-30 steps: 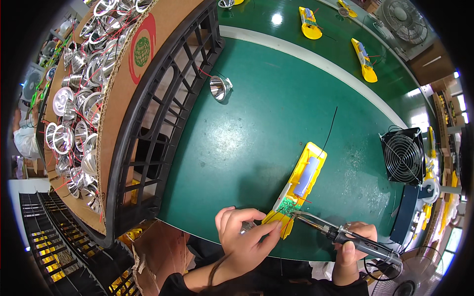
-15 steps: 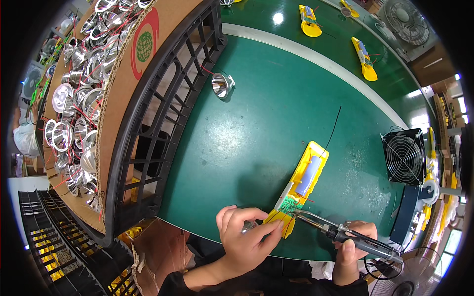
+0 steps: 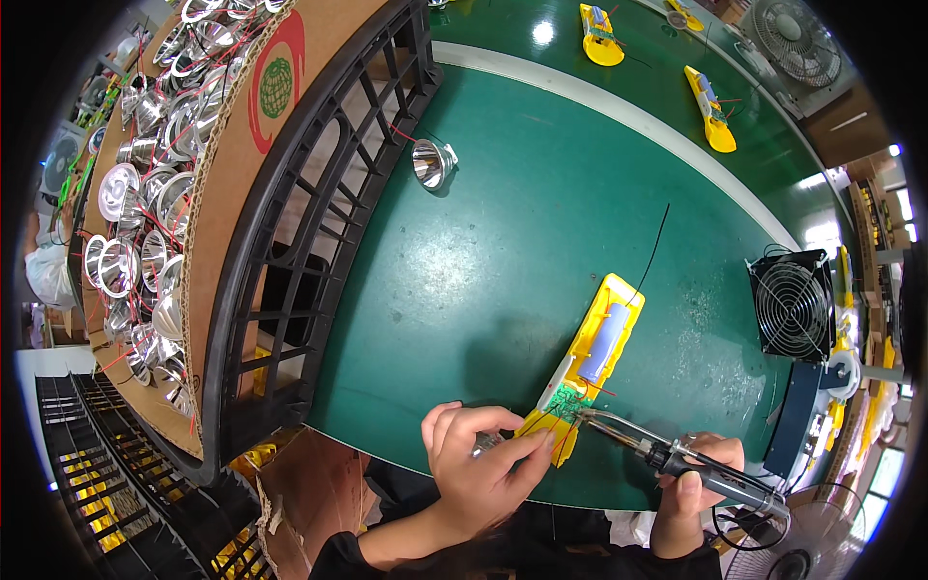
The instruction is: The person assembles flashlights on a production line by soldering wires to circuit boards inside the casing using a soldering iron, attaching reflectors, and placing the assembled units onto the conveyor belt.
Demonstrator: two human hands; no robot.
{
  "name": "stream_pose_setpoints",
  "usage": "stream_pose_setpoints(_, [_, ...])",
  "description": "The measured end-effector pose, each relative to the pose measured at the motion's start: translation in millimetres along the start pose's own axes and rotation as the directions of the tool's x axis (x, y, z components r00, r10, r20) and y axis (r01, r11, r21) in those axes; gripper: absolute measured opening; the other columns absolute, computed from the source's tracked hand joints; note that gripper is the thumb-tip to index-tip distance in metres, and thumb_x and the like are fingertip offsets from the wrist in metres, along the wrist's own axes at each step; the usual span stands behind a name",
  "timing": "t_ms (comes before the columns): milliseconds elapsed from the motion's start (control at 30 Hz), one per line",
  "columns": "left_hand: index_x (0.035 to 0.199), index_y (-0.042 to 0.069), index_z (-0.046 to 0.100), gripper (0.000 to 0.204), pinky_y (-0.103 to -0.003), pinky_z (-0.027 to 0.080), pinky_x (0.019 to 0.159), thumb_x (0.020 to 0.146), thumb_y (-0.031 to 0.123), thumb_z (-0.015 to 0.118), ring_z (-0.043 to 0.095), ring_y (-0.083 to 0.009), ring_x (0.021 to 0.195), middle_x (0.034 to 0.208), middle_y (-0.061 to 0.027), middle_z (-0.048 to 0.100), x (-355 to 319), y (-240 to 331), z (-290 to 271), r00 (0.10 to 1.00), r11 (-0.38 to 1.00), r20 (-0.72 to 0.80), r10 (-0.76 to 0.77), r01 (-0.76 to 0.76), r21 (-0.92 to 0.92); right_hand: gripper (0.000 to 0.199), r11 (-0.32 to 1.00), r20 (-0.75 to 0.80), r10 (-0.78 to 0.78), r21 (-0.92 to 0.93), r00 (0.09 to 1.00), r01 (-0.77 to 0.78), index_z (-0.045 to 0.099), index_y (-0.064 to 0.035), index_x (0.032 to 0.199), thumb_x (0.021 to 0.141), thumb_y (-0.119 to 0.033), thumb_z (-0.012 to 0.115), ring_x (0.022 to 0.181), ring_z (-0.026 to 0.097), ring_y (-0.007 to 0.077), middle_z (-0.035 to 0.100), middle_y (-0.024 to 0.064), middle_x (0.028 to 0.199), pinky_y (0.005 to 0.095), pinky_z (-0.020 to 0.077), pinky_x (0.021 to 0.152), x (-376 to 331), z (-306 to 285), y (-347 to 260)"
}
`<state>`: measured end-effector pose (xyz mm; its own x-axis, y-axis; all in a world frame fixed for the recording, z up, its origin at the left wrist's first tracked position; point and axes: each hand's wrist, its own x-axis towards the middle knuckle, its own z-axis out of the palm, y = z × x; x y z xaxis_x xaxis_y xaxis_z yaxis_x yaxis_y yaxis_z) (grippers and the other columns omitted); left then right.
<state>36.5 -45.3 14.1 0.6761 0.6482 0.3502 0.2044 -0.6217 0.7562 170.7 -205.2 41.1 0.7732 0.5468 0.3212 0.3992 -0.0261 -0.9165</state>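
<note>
My left hand (image 3: 483, 464) pins the near end of the yellow holder (image 3: 590, 362) on the green counter (image 3: 541, 213), fingers curled narrow over a small metal part I can't make out, fingertips touching the holder's edge beside the small green circuit board (image 3: 565, 401). My right hand (image 3: 691, 488) is closed around the soldering iron (image 3: 677, 456), tip laid against the board where the red wires (image 3: 580, 391) meet it. Change over the last second: almost none. The holder sits at the same spot near the counter's front edge, same tilt, and the iron tip has stayed on the same joint; my left fingers have only shuffled slightly. I read that as a joint still being heated, not finished and not moved on from. A pale blue cell (image 3: 609, 338) lies in the holder's middle, and a thin black wire (image 3: 652, 246) trails from its far end. Further off: one loose silver reflector cup (image 3: 428, 164) on the counter, a black crate (image 3: 319, 213) lined with cardboard and full of reflector cups (image 3: 135, 222) on my left, a small black fan (image 3: 793, 307) on my right, more yellow holders (image 3: 710, 108) across the white stripe.
</note>
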Motion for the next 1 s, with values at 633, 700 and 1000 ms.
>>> stream_pose_setpoints(633, [0.067,0.011,0.061,0.011,-0.040,0.033,0.086,0.061,0.005,0.068,0.055,-0.0159,0.070,0.076,0.0004,0.060,-6.0,8.8,0.0,0.999,0.997,-0.006,-0.052,0.052,0.050,0.029,0.997,-0.102,-0.016,0.078,0.995,0.024,0.046,0.0003,0.074,0.074,-0.024,0.061,0.041,0.050,0.0118,0.051,0.0025,0.048,0.0230,0.0437,0.043,-3.6,-8.3,-9.6])
stream_pose_setpoints(700, [0.068,0.010,0.061,0.013,-0.042,0.034,0.086,0.060,0.007,0.070,0.055,-0.0162,0.070,0.082,-0.0017,0.060,-11.3,5.7,-6.3,1.000,0.999,0.004,0.014,-0.015,0.037,0.028,0.994,-0.115,-0.072,0.070,0.991,0.080,0.045,0.0005,0.077,0.076,-0.023,0.061,0.042,0.051,0.0117,0.052,0.0034,0.050,0.0231,0.0448,0.044,-6.2,-14.8,-6.6])
stream_pose_setpoints(1000, [0.102,0.001,0.045,0.056,-0.029,0.048,0.060,0.060,0.022,0.077,0.055,-0.0227,0.074,0.091,-0.0141,0.055,23.7,20.9,4.5,0.965,0.989,0.263,0.007,-0.046,0.141,0.038,0.995,-0.370,0.012,0.097,0.929,0.025,0.042,-0.0001,0.079,0.076,-0.033,0.061,0.037,0.043,0.0066,0.048,0.0034,0.048,0.0187,0.0367,0.038,-39.0,-54.1,13.2])
